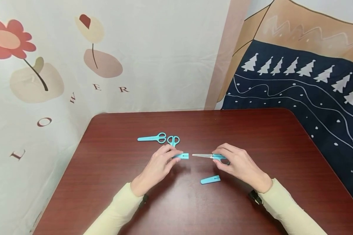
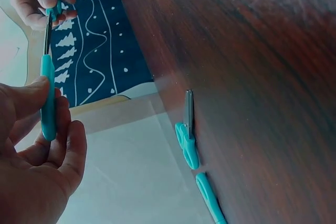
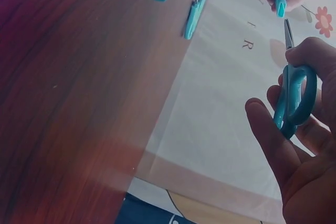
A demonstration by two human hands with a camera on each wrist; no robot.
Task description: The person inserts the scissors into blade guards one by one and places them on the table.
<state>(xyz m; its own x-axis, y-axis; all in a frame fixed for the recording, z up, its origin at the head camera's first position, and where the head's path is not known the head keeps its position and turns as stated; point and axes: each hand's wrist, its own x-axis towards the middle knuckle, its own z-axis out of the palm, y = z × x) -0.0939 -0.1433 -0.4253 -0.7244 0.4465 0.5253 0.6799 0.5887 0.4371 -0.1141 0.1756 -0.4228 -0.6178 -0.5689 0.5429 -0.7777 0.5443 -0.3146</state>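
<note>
Scissors (image 1: 209, 156) are sitting by the handles in my right hand (image 1: 241, 163), over the table (image 1: 106, 169), tip pointing at the cap (image 1: 184, 156) my left hand (image 1: 157, 161) is pinching, small gap between. I'm reckoning the trick is blades closed, tip square to the cap's mouth, no forcing. My fingers are hiding some handle, so can't swear to the loops. A loose cap (image 1: 210, 180) is lying nearer me; a capped pair (image 1: 150, 138) and bare pair (image 2: 188, 119) are lying beyond, probably not blocking anything.
</note>
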